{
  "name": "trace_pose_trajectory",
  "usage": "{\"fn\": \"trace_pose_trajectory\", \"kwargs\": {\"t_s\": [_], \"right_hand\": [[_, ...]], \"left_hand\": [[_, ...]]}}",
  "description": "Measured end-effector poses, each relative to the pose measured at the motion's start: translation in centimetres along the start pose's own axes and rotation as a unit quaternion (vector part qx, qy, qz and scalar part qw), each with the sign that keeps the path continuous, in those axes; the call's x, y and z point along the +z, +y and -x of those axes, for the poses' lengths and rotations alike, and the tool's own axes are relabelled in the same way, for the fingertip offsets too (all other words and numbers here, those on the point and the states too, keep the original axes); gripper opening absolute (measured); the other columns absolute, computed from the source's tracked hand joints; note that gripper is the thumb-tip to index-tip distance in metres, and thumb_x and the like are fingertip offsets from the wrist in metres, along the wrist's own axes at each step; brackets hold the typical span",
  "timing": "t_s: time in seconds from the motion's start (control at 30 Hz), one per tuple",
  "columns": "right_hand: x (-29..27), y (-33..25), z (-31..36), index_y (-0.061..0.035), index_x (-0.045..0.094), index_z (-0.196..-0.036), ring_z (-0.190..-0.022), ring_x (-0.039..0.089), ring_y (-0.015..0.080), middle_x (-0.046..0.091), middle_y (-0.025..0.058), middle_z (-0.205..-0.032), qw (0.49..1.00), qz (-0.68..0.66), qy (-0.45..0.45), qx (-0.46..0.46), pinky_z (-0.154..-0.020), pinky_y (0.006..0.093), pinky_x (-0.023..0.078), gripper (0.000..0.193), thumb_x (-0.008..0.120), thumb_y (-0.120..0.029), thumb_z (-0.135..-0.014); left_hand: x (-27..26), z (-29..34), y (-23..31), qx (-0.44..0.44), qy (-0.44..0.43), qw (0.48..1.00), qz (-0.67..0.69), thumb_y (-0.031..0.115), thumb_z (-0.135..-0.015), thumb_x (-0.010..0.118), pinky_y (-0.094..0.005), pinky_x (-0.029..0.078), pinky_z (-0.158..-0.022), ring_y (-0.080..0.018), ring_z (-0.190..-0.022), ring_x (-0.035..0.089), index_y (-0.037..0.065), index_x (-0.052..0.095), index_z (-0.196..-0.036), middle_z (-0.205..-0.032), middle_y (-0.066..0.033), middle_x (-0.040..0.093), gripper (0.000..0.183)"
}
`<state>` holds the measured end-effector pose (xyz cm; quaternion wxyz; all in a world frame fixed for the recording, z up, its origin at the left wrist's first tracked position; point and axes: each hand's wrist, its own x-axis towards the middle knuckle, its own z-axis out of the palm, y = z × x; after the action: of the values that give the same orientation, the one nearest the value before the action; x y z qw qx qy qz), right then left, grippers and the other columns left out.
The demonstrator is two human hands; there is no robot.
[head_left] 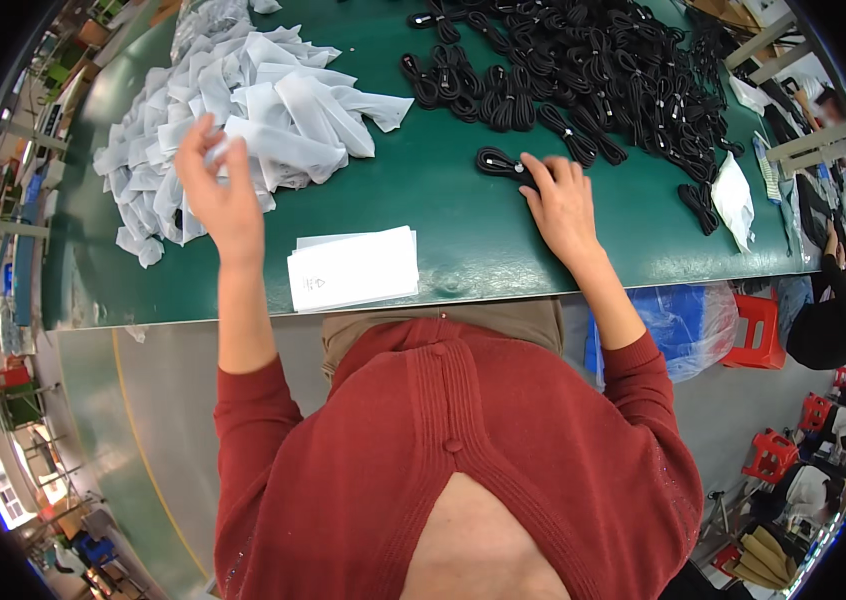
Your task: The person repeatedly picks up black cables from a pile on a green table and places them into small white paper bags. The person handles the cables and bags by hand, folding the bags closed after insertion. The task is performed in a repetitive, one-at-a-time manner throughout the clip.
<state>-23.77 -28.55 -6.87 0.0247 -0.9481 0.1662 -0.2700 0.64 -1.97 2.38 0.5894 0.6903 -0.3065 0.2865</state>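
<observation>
My left hand (220, 192) is raised at the near side of a heap of frosted white plastic sleeves (283, 110). Its fingers are apart, and I see nothing held in them. Farther right, my right hand (563, 205) has its fingertips closed on the right end of a coiled black cable (496, 162), which lies on the green tabletop. Its fingers hide part of that cable. A small stack of white paper sheets (355, 268) lies near the front edge, between my two forearms.
Many coiled black cables (603, 70) are heaped across the far right of the green table (463, 245). A crumpled white bag (733, 200) lies at the right. Below the table edge stand a plastic-wrapped blue bundle (678, 325) and a red stool (755, 330); another person (828, 315) is beyond.
</observation>
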Motion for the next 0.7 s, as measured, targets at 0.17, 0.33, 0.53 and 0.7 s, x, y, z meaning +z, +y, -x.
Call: {"fn": "trace_pose_trajectory", "kwargs": {"t_s": [0.17,0.33,0.53,0.7], "right_hand": [[0.0,-1.2,1.0,-0.0035,0.055,-0.129,-0.089,0.056,0.0308,0.055,0.0135,-0.097,0.996,-0.083,-0.021,-0.027,-0.074,0.0416,0.05,0.048,0.068,-0.007,-0.082],[-1.3,-4.7,1.6,-0.0018,0.056,-0.128,-0.089,0.066,0.0363,0.067,0.0214,-0.104,0.934,-0.339,-0.11,0.025,-0.079,0.043,0.053,0.036,0.056,-0.006,-0.093],[-2.2,-7.9,3.0,-0.0021,0.057,-0.127,-0.078,0.066,0.0344,0.066,0.0168,-0.091,0.913,-0.39,-0.115,-0.024,-0.071,0.0425,0.053,0.037,0.058,-0.005,-0.091],[-3.4,-8.2,3.2,-0.0026,0.059,-0.123,-0.076,0.065,0.0333,0.065,0.0148,-0.086,0.939,-0.295,-0.147,-0.094,-0.068,0.0423,0.053,0.037,0.062,-0.003,-0.086]], "left_hand": [[-1.4,8.7,1.9,-0.075,-0.371,0.925,0.031,-0.001,-0.078,0.073,-0.0258,0.046,-0.066,-0.0138,-0.078,0.056,0.004,0.068,-0.098,-0.097,-0.0061,0.063,0.021],[-1.1,13.6,2.1,-0.019,-0.457,0.889,0.007,0.003,-0.08,0.074,-0.0323,0.05,-0.067,-0.0221,-0.078,0.059,0.001,0.065,-0.095,-0.096,-0.0094,0.063,0.017],[-0.9,14.8,2.0,-0.105,-0.424,0.9,0.003,-0.002,-0.083,0.069,-0.0285,0.046,-0.067,-0.0175,-0.072,0.056,0.001,0.063,-0.09,-0.089,-0.0076,0.062,0.01],[-1.5,14.6,2.1,-0.229,-0.388,0.89,0.075,-0.003,-0.085,0.067,-0.0227,0.04,-0.066,-0.0093,-0.071,0.049,0.001,0.061,-0.089,-0.087,-0.0035,0.061,0.008]]}}
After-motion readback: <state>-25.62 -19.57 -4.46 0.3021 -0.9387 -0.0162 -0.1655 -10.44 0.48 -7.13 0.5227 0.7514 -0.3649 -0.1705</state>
